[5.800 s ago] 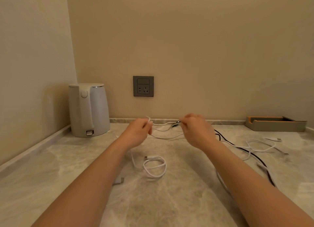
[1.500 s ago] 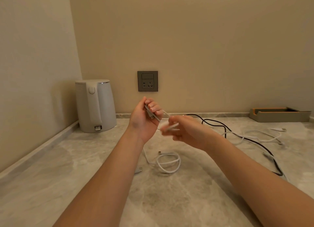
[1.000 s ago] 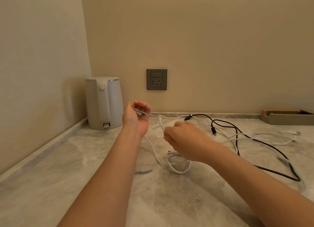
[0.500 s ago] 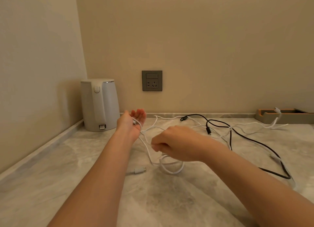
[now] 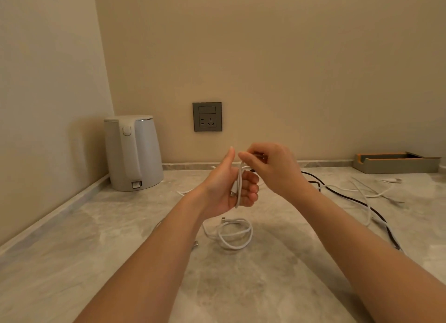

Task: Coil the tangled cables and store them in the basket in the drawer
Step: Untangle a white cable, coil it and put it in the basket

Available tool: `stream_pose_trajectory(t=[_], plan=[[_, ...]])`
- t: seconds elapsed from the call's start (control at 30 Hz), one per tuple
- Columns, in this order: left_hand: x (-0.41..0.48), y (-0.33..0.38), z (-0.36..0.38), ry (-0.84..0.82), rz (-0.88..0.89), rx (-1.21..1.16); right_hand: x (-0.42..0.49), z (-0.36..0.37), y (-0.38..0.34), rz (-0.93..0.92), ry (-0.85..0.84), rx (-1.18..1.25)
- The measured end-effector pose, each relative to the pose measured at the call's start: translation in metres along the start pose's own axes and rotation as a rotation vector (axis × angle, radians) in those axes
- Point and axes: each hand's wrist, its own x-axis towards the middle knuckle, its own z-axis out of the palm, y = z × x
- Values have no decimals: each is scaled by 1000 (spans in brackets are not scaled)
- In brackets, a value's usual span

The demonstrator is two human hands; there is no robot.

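My left hand is raised above the marble counter, palm towards me, fingers curled round a white cable that loops over it, a plug end hanging in the palm. Just above and to its right, my right hand pinches the same cable at its top. A small coiled white cable lies on the counter below my hands. To the right a black cable and more white cable lie tangled. No drawer or basket is in view.
A white electric kettle stands in the back left corner. A grey wall socket sits above the counter. A shallow grey and orange tray rests against the back wall at the right.
My right hand has risen from low over the counter up to my left hand, bringing white cable over it. My left fingers have curled round the strands.
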Motion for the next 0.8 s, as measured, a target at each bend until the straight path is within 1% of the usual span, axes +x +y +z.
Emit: stream_pose_trajectory(t=[0.07, 0.2, 0.3, 0.37, 0.43, 0.5, 0.57, 0.67, 0.73, 0.8], plan=[[0, 0, 1, -37, 8, -15, 1, 0, 5, 53, -9, 86], [-2, 0, -1, -81, 35, -41, 0, 5, 11, 141, -100, 248], [-6, 1, 0, -105, 55, -67, -3, 11, 13, 218, -156, 417], [-7, 4, 1, -95, 95, -142, -5, 17, 14, 277, -179, 459], [-7, 8, -2, -49, 156, -330, -9, 22, 18, 314, -228, 379], [-7, 13, -8, 0, 207, -491, -14, 24, 17, 355, -368, 300], [-6, 14, -13, 52, 230, -524, -16, 22, 11, 403, -506, 316], [-2, 13, -16, 140, 258, -547, -14, 18, -4, 465, -636, 288], [-1, 13, -18, 195, 286, -584, -13, 14, -11, 419, -724, 149], [0, 13, -22, 237, 310, -640, -12, 10, -18, 330, -820, 12]])
